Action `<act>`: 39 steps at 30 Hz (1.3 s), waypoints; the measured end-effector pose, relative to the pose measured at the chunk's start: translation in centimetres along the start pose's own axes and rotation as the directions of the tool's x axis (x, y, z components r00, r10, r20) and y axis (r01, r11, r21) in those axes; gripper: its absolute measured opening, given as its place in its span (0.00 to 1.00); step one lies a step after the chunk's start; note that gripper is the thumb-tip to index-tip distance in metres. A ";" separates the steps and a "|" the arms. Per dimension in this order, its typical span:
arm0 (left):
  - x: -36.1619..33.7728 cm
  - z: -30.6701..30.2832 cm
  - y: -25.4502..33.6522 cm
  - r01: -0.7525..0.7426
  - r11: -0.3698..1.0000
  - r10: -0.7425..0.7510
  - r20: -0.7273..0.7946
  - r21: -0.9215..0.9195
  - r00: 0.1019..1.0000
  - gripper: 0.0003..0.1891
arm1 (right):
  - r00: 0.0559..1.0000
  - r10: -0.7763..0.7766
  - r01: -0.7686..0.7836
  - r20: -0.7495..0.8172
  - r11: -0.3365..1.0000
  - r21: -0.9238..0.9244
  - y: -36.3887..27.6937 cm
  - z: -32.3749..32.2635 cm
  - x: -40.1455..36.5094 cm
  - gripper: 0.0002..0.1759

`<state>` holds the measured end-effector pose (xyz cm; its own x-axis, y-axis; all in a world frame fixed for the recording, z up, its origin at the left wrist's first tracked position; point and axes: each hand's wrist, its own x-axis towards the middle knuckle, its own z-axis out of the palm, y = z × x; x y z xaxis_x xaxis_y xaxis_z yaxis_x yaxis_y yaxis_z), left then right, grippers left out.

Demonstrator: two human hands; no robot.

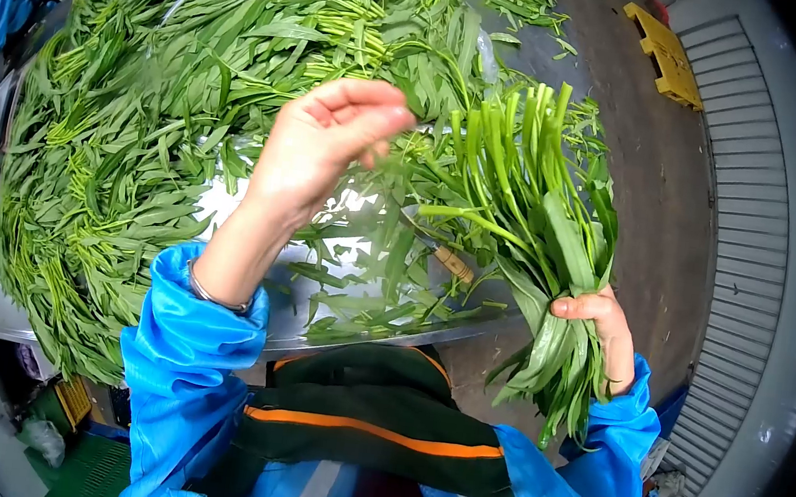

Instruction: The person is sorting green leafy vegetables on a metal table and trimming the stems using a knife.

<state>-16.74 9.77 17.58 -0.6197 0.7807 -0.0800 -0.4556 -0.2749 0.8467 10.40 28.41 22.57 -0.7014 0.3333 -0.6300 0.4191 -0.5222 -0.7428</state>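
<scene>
My right hand is wrapped around a bunch of water spinach, leafy ends down and cut stems up. One stem sticks out sideways to the left. My left hand is raised over the table with thumb and fingers drawn together. Its lower fingers are blurred, and I cannot make out whether anything is between the fingertips. Below it a green smear, perhaps a leaf in motion, shows over the metal tabletop. A knife with a wooden handle lies among loose leaves near the table's front edge, its blade partly covered.
Piled water spinach spreads over the left and far parts of the table. A yellow pallet stands on the floor at the far right, near a slatted shutter. Green crates sit at the lower left.
</scene>
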 end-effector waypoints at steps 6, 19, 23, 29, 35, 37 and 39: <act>-1.9 2.4 2.3 -0.146 0.723 -0.055 0.266 0.676 0.962 0.20 | 0.995 -0.102 0.102 0.011 0.991 -0.087 0.5 0.5 0.2 0.44; -2.7 5.6 3.8 -0.487 0.249 0.379 0.378 0.837 0.844 0.31 | 0.987 -0.123 0.134 0.101 0.985 -0.105 1.4 -0.1 -0.1 0.46; -1.4 5.5 1.6 -0.341 0.710 0.168 0.322 0.616 0.932 0.12 | 0.973 -0.152 0.200 0.172 0.928 -0.314 1.4 -0.7 0.1 0.46; -2.1 4.1 1.6 0.128 0.988 -0.133 0.060 0.085 0.989 0.08 | 0.999 0.043 -0.041 -0.002 0.975 0.220 0.7 3.1 -2.1 0.43; -1.1 -1.1 4.1 -0.119 0.935 0.091 -0.097 -0.334 0.991 0.12 | 0.989 0.147 -0.145 -0.008 0.981 0.127 0.5 1.9 -2.5 0.42; -1.2 -0.9 5.7 -0.096 0.907 0.195 -0.207 0.411 0.959 0.20 | 0.989 0.148 -0.148 0.012 0.988 0.053 0.7 0.7 -2.4 0.40; -1.7 1.1 5.7 -0.373 0.268 0.591 0.154 0.888 0.792 0.31 | 0.983 0.185 -0.182 0.020 0.979 -0.086 1.2 -1.0 -1.9 0.43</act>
<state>-17.61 7.53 23.08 -0.6614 0.5422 0.5182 0.6769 0.1340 0.7238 12.82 27.97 22.63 -0.6232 0.2157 -0.7517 0.5880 -0.5046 -0.6322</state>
